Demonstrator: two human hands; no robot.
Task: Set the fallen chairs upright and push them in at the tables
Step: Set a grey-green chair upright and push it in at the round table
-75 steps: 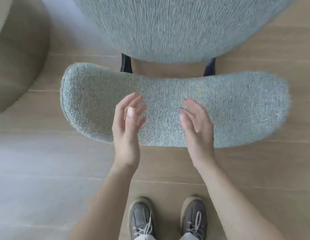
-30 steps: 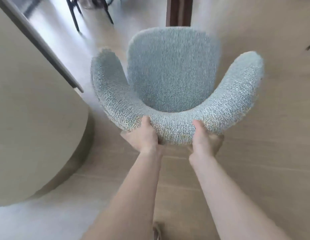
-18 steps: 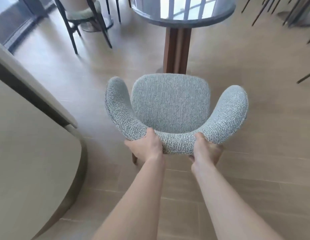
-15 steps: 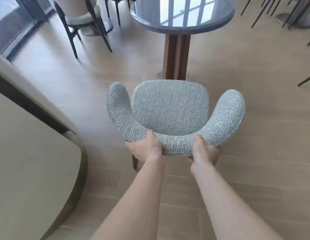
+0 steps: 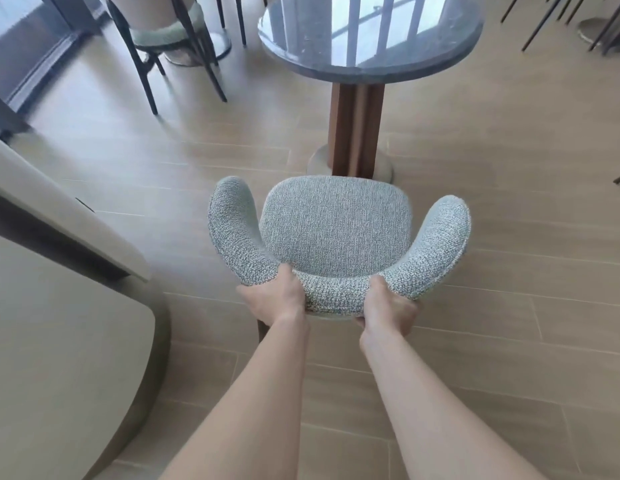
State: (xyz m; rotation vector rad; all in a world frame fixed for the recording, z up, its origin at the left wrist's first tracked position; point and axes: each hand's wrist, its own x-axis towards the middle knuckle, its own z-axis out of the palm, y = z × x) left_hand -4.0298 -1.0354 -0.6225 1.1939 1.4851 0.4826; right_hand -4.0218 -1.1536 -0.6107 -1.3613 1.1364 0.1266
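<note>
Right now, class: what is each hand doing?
Left hand: grips the chair backrest.
Right hand: grips the same backrest.

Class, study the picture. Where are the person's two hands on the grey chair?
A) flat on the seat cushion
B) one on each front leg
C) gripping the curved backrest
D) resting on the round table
C: the left hand and the right hand both grip the curved backrest of the chair, which stands upright facing the round table.
</note>
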